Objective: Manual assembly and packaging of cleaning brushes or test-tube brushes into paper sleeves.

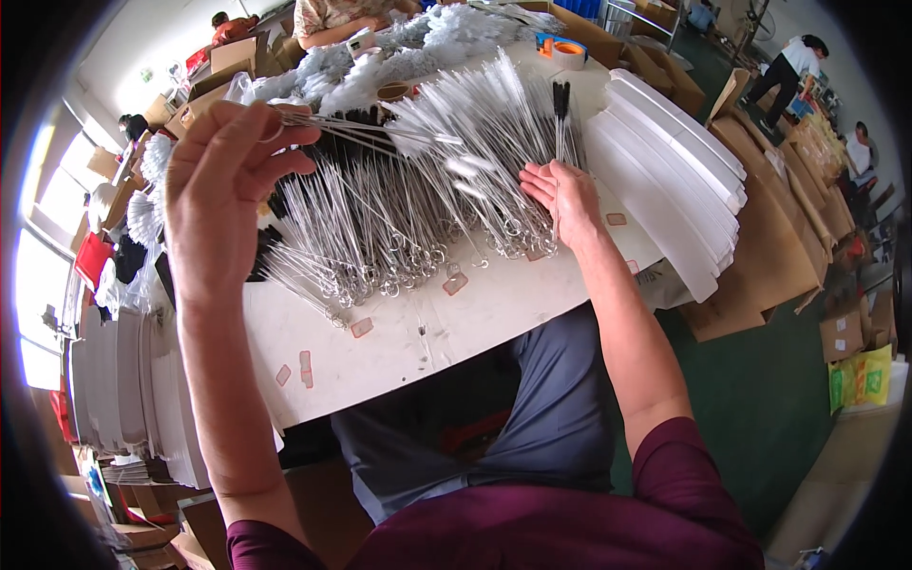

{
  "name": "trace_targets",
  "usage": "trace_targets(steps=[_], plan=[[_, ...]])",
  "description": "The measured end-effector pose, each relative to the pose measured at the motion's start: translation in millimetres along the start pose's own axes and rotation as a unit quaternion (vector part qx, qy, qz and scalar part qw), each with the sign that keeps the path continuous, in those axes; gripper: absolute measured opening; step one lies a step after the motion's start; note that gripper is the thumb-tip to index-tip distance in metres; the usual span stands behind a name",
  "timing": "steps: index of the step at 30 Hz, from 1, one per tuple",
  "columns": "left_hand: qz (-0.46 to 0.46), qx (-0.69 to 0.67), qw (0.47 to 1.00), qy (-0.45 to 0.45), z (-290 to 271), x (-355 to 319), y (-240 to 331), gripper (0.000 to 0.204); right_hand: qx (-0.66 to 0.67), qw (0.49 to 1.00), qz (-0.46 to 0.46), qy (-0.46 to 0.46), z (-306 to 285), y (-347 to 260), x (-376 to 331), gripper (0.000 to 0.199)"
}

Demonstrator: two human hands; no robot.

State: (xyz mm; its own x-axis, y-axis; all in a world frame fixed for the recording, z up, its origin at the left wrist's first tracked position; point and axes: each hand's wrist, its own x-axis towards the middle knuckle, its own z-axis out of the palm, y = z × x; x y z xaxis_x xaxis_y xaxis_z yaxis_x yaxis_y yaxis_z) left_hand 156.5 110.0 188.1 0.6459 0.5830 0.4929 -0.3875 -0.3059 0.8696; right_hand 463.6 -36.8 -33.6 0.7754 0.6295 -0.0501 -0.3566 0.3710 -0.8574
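Observation:
My left hand (pixel 223 157) is raised over the left part of the table, its fingers closed on the looped wire ends of a few thin brushes (pixel 356 128). Their stems stretch right toward white bristle tips. Lower down, at the pile's right side, my right hand (pixel 570 201) has its fingers stretched out flat beside the stems of black-tipped brushes (pixel 561 100); whether it touches them is hard to make out. Between the hands lies a large heap of wire-stemmed brushes (pixel 351 223), loops toward me. White bristles (pixel 484 104) fill its right part; black ones show at the left.
White folded card strips (pixel 665 180) are stacked at the table's right, beside flattened cardboard (pixel 760 237). Tape rolls (pixel 568 54) lie at the back. Behind the heap are bundled white-grey brushes (pixel 408 57), with a person (pixel 342 19) beyond. More card stacks (pixel 114 380) stand left.

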Motion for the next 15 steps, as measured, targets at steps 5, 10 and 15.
trace_targets(steps=[5, 10, 15], plan=[[-0.045, 0.007, 0.999, -0.024, -7.1, -14.2, 45.9, 0.016, -0.125, 0.985, -0.101, -0.055, 8.1, -13.6, -21.3, 0.032], [-0.112, 0.048, 0.992, -0.046, -9.1, -33.1, 62.0, 0.020, -0.148, 0.942, -0.116, -0.277, 67.9, -34.8, -75.0, 0.032], [-0.164, 0.065, 0.984, -0.027, 12.0, -54.3, 37.4, 0.018, -0.005, 0.892, 0.106, -0.440, 107.2, -17.2, -142.9, 0.022]])
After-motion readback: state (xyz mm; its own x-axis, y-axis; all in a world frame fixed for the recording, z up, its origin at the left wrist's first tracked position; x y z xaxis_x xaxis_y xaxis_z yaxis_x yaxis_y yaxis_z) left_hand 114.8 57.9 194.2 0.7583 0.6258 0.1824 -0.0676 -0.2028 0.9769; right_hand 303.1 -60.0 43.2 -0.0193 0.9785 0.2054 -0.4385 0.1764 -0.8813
